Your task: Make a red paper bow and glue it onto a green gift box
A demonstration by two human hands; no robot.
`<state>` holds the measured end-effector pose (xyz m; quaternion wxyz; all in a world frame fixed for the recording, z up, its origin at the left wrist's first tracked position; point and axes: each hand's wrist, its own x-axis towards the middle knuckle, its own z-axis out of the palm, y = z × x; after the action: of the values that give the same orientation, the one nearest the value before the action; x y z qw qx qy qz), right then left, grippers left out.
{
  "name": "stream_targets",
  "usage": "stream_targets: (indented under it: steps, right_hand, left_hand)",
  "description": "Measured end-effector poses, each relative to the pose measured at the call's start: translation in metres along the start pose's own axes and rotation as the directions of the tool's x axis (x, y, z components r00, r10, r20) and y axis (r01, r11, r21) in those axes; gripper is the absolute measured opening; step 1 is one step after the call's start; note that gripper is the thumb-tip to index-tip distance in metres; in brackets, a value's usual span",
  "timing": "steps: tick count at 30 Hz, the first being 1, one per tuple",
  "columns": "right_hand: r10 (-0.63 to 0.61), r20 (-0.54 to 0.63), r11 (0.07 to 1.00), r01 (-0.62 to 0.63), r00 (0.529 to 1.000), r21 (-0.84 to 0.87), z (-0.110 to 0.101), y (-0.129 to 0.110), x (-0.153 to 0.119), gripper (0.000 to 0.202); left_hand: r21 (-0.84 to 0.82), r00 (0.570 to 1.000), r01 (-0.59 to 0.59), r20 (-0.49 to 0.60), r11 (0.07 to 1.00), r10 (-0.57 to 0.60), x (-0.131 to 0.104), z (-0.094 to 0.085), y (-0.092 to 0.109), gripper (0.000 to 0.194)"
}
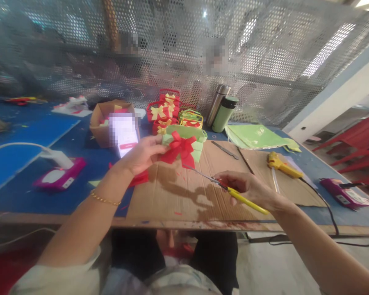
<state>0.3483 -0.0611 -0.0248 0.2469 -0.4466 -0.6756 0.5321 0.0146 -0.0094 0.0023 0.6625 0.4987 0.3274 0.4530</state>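
Note:
My left hand [146, 153] grips the left side of a small light-green paper basket [198, 146], raised above a sheet of cardboard [169, 200]. A red bow [181, 148] sits on the basket's front, its tails hanging down. In my right hand [242, 186] is a pair of scissors [223, 186] with yellow handles. Their tips point left and lie close to the lower end of a bow tail; whether they touch it I cannot tell. Small red scraps [178, 174] are scattered on the cardboard below.
Behind are finished-looking red baskets [164, 110], a lit phone [126, 133], a brown paper box [100, 127] and a green bottle [224, 114]. A yellow glue gun [284, 166] with a cord lies right, near a craft blade [224, 149]. Purple power strips [60, 174] stand at both sides.

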Motion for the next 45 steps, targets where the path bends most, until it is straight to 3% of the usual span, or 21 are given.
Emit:
stream_targets:
  steps: [27, 37, 45]
  right_hand:
    - [-0.042, 0.010, 0.996, 0.042, 0.999, -0.079, -0.005, 0.004, 0.003, 0.065]
    - [-0.147, -0.011, 0.976, 0.143, 0.989, -0.163, -0.006, 0.007, 0.003, 0.057]
    - [-0.132, -0.008, 0.959, 0.125, 0.991, -0.253, -0.006, 0.010, -0.003, 0.057]
  left_hand:
    - [0.004, 1.000, -0.011, 0.012, 1.000, 0.011, 0.001, 0.002, -0.003, 0.022]
    - [0.020, 1.000, -0.017, 0.022, 1.000, 0.016, 0.001, 0.001, -0.004, 0.024]
    - [0.037, 0.999, -0.022, 0.028, 0.999, 0.021, 0.001, 0.001, -0.004, 0.023]
